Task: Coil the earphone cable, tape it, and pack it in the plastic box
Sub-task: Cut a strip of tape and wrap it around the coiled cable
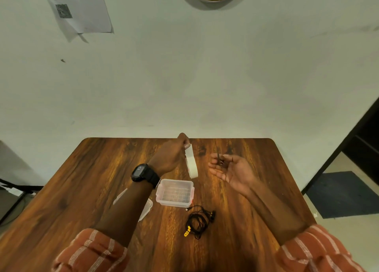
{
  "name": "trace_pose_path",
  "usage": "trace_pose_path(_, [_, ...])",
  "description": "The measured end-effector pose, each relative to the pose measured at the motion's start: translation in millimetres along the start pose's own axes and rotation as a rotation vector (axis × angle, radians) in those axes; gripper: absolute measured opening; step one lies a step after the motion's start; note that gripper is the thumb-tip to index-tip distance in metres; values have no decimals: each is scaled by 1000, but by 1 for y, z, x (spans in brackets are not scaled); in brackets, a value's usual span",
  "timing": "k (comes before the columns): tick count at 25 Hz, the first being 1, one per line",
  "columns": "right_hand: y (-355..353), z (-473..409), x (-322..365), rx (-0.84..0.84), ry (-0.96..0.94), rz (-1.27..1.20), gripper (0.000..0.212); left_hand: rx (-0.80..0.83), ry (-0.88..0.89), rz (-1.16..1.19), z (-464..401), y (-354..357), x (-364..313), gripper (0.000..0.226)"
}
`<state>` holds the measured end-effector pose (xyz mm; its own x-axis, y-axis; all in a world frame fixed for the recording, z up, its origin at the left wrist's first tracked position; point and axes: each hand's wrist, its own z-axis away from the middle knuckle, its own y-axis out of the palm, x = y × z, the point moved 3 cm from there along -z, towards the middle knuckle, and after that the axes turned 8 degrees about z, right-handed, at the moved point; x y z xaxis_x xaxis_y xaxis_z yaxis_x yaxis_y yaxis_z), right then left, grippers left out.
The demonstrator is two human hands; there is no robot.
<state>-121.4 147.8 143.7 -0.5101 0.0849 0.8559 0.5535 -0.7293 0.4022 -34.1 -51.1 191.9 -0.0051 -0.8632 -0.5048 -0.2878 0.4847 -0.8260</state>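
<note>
The black earphone cable (199, 220) lies loosely coiled on the wooden table (256, 169), with a yellow tag at its near end. Just behind it stands the clear plastic box (175, 204), open and with nothing in it. Above the table's far middle, my left hand (170, 156) grips a white tape roll (191, 163) by its top edge; the roll hangs down on edge. To the right of the roll, my right hand (233, 173) is turned palm up and pinches a thin dark object (219, 158) whose kind I cannot tell.
The box's clear lid (147, 209) lies on the table left of the box, partly hidden under my left forearm. A black watch sits on my left wrist. The wall stands right behind the table's far edge. A dark mat lies on the floor at right.
</note>
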Motion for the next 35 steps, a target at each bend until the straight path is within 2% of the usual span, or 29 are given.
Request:
trace_pose_path(3, [4,-4,24,42,13,-26,34,-13,34,-58,-4,-10,-4,12])
trace_pose_path(5, [8,-6,34,31,-32,111,33,-20,68,-63,-8,-15,-6,17])
trace_pose_path(7, [9,-5,45,-2,-133,432,29,-18,94,-54,-12,-20,-9,16])
trace_pose_path(10, [14,-1,69,-9,-398,1164,19,-25,115,-65,-16,-26,-11,17])
trace_pose_path(11, [19,0,76,18,-451,1333,18,-26,126,-67,-16,-28,-13,16])
trace_pose_path(16, [44,-5,105,108,-484,1750,44,-37,180,-91,-18,-34,-20,13])
trace_pose_path(24, [70,-12,114,202,-448,1818,48,-59,158,-84,-20,-39,-26,9])
trace_pose_path(29, [75,-9,117,201,-472,1767,23,-55,166,-72,-19,-43,-24,19])
trace_pose_path(35, [53,-12,92,349,-189,1504,21,-34,6,142,-14,-36,-23,21])
